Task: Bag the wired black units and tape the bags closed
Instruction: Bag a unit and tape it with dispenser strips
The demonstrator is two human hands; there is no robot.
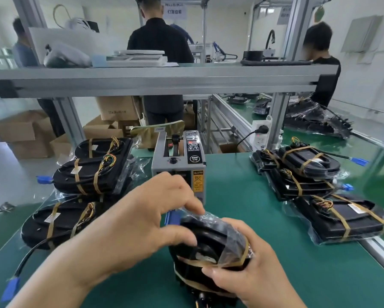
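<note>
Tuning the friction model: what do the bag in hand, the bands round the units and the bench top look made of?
Bag: thin clear plastic film, glossy; it crinkles and glints over the black unit.
Bands: tan matte strips, likely paper tape; they lie flat and are wrapped tight.
Bench top: green matte mat, perhaps rubber or vinyl; it shows no glare.

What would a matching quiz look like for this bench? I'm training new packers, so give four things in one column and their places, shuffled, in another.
Things:
1. tape dispenser
2. held unit
3. blue connector
4. power socket

Places:
A. on the frame post, black plug in it
B. gripped by left hand and right hand
C. nearest left, ending a black cable
D. mid-table, beyond the hands

Pairs: 1-D, 2-B, 3-C, 4-A
</note>
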